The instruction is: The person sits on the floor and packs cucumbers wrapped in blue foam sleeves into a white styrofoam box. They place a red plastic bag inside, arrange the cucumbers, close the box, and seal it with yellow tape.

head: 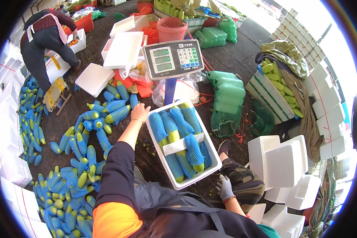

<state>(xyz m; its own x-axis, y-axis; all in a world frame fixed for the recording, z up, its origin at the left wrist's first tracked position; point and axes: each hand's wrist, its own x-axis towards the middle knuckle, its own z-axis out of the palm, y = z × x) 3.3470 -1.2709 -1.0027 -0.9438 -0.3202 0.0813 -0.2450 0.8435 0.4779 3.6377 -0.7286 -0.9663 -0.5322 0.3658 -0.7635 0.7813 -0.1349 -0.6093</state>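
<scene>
In front of me is a white foam box (216, 162) packed with zucchini (194, 150) in blue foam netting. A white strip (183, 144) lies across the zucchini, partly under one of them. My bare left hand (140, 113) is by the box's far left corner, holding nothing that I can see; whether its fingertips touch the rim is unclear. My right hand (225, 188), in a grey glove, hangs empty beside my knee, right of the box's near corner, fingers apart. Behind the box rises a blue post (170, 89) carrying a scale's display and keypad (173, 58).
Loose netted zucchini (67, 193) cover the floor at left. Green mesh sacks (227, 99) lie beyond the box on the right. White foam boxes (281, 162) stand at right, near a crate (270, 98) of bare zucchini. Another person (44, 38) bends over boxes at far left.
</scene>
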